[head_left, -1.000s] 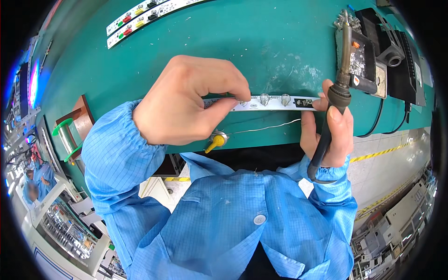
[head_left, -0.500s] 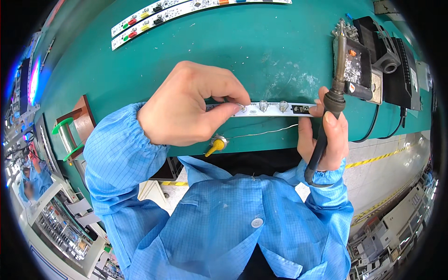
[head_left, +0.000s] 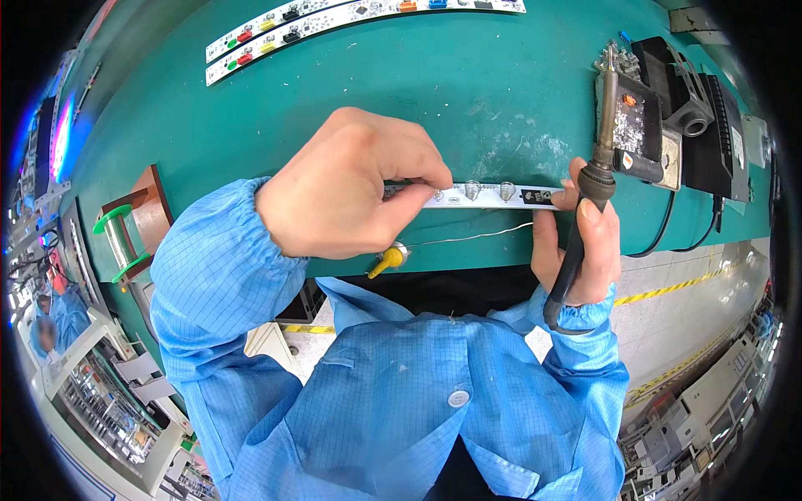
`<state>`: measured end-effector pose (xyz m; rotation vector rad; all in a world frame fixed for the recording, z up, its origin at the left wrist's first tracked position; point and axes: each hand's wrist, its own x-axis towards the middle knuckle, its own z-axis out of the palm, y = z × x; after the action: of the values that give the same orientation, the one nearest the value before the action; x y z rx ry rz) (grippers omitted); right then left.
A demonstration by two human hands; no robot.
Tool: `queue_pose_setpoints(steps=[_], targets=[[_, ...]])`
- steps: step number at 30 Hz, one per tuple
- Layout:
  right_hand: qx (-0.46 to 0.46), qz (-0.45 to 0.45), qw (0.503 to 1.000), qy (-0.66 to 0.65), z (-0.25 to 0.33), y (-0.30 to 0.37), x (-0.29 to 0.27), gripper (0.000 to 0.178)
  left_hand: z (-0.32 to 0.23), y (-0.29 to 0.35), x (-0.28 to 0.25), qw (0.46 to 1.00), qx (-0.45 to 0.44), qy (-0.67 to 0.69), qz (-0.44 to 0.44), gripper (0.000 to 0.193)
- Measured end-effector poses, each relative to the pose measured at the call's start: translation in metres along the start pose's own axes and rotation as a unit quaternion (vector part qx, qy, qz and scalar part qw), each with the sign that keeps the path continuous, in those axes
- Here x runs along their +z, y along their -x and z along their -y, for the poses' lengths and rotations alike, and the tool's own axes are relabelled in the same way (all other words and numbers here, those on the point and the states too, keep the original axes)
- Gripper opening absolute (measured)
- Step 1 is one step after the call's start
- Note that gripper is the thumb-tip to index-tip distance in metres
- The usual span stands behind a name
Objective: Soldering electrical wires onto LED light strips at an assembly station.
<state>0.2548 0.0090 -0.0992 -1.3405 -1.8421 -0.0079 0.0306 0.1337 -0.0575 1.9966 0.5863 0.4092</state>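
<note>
A narrow white circuit board [head_left: 493, 203] lies near the table's front edge. Two upright coil springs, one [head_left: 473, 191] left of the other [head_left: 507, 191], stand on it. My left hand [head_left: 351, 188] is closed in a pinch over the board's left part, which it hides. At its fingertips shows a bit of a third coil spring [head_left: 439, 196], mostly covered. My right hand [head_left: 585, 238] grips a soldering iron [head_left: 598, 179], tip pointing away from me. Thumb and finger of that same hand also hold the board's right end.
Solder wire [head_left: 476, 235] runs from a yellow-tipped holder [head_left: 387, 260] toward my right hand. A solder spool [head_left: 121, 242] stands at left. Two boards with coloured connectors [head_left: 334, 25] lie at the back. Far right are a soldering iron stand [head_left: 678, 88] and a dark tray [head_left: 639, 117].
My left hand has shifted slightly to the right along the board, its fingertips still pinched. The right hand, the soldering iron and the board keep nearly the same place.
</note>
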Motion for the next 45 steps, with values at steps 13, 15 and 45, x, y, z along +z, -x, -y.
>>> queue_pose_setpoints(steps=[13, 15, 45], targets=[[-0.008, -0.008, 1.000, -0.008, -0.004, -0.001, 0.001, 0.070, -0.001, 0.022, 0.029, 0.979, 0.083, -0.132, -0.129, 0.016], [-0.014, -0.006, 1.000, -0.009, -0.003, -0.002, 0.003, 0.069, 0.003, 0.025, 0.034, 0.975, 0.091, -0.136, -0.152, 0.017], [0.196, -0.057, 0.943, -0.262, 0.048, 0.004, 0.002, 0.060, -0.034, 0.042, 0.084, 0.968, 0.061, -0.006, -0.243, 0.020]])
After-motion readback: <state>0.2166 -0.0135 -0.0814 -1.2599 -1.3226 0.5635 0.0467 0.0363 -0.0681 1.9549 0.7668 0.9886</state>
